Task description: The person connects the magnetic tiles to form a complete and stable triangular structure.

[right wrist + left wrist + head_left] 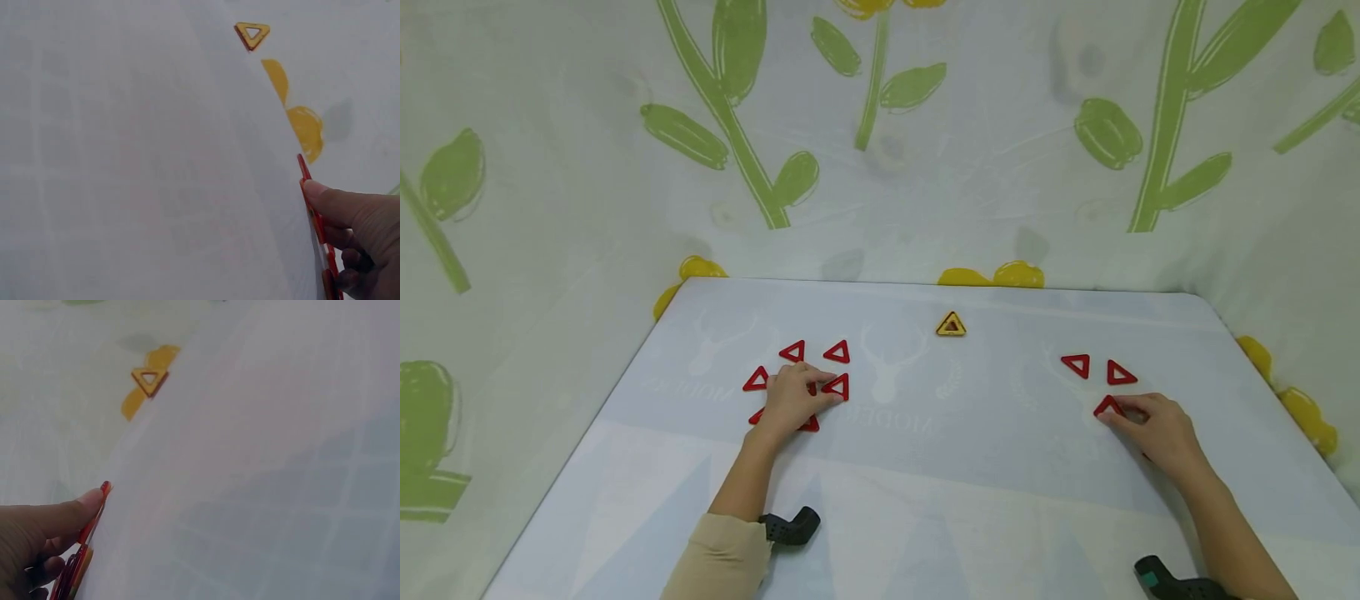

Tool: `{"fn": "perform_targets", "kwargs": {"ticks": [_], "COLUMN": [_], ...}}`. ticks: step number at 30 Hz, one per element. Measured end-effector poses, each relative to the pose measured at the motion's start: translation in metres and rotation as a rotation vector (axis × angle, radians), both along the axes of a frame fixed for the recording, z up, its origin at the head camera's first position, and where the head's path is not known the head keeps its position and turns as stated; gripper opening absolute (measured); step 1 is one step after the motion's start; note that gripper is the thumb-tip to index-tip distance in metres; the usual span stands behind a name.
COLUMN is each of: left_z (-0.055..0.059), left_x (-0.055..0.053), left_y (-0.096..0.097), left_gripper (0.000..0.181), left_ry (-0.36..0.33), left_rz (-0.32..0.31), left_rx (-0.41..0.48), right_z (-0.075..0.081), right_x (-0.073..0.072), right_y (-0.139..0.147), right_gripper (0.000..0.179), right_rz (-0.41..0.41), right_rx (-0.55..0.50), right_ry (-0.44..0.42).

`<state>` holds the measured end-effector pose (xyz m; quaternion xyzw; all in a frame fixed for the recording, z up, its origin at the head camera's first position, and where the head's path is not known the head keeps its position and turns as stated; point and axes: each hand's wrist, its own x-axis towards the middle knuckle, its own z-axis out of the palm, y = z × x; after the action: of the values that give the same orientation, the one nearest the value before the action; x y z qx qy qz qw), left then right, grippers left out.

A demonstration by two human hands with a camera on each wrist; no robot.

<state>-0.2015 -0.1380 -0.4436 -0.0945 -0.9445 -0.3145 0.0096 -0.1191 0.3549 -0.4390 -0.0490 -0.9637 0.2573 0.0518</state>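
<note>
My left hand (792, 400) pinches a hollow red triangle (846, 386) on the left side of the table, its thumb over the piece in the left wrist view. Several more red triangles (802, 350) lie around and under that hand, some partly covered by it. On the right, the fingertips of my right hand (1161, 429) grip another hollow red triangle (1102, 406), seen edge-on under the thumb (315, 189) in the right wrist view. Just beyond it lie two red triangles, one at left (1086, 367) and one at right (1112, 372).
A yellow triangle (951, 332) sits near the table's back edge, between the two groups. The pale table (925, 467) has faint printed deer and angular shapes. Behind and beside it hangs a light cloth (587, 167) with green plants. Black devices (793, 528) are worn at both wrists.
</note>
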Motion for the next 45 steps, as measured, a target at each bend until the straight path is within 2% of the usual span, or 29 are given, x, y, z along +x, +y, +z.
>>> {"fn": "perform_targets", "kwargs": {"ticks": [7,13,22,35,45], "left_z": [-0.001,-0.004,-0.007,-0.004,-0.008], "left_x": [0.001,0.001,-0.001,0.001,0.001], "left_y": [0.005,0.012,0.020,0.029,0.035], "left_gripper": [0.035,0.033,0.030,0.030,0.029], "left_ry": [0.016,0.028,-0.054,-0.094,-0.113], "left_rz": [0.000,-0.005,-0.046,-0.083,-0.086], "left_rx": [0.028,-0.009,0.117,0.141,0.160], "right_z": [0.000,0.000,-0.001,-0.007,-0.010], "right_x": [-0.001,-0.003,-0.007,-0.016,-0.021], "right_y": [-0.008,-0.015,-0.029,-0.038,-0.050], "right_gripper": [0.048,0.048,0.045,0.043,0.042], "right_rz": [0.031,0.071,0.126,0.188,0.211], "right_rx": [-0.003,-0.011,-0.057,-0.076,-0.098], "right_ry": [0.019,0.011,0.012,0.015,0.028]}}
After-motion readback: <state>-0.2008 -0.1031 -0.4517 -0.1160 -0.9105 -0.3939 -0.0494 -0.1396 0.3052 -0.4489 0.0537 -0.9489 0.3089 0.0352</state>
